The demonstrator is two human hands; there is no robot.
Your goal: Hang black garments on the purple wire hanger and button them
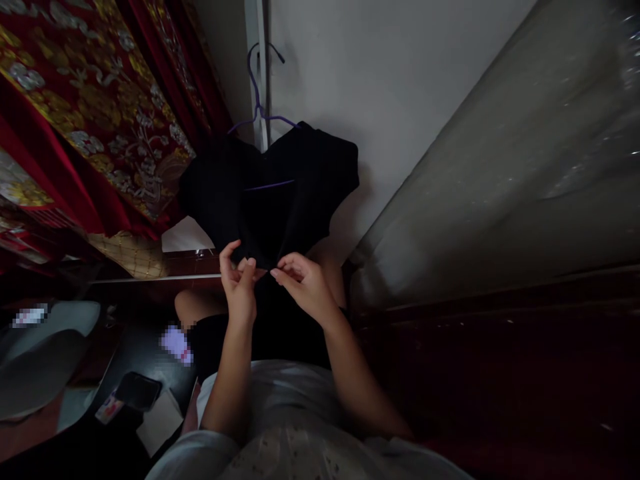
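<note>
A black short-sleeved garment (320,173) hangs in front of me on a purple hanger (259,115), its V-shaped neckline facing me. At the bottom of that neckline my left hand (241,277) pinches the dark cloth, thumb and fingers close together. Just to the right, my right hand (303,277) also pinches the garment's edge, its thumb and forefinger tips near the left hand's. Whether a button or other small fastener lies between the fingertips is too dark to make out. The lower part of the garment merges with my dark clothing.
Red cloth with gold and silver embroidery (100,100) hangs at the left. A pale wall (375,80) stands behind the hanger, with clear plastic sheeting (490,167) at the right. A phone (139,391) and a white box-like item (160,422) lie on a dark surface at lower left.
</note>
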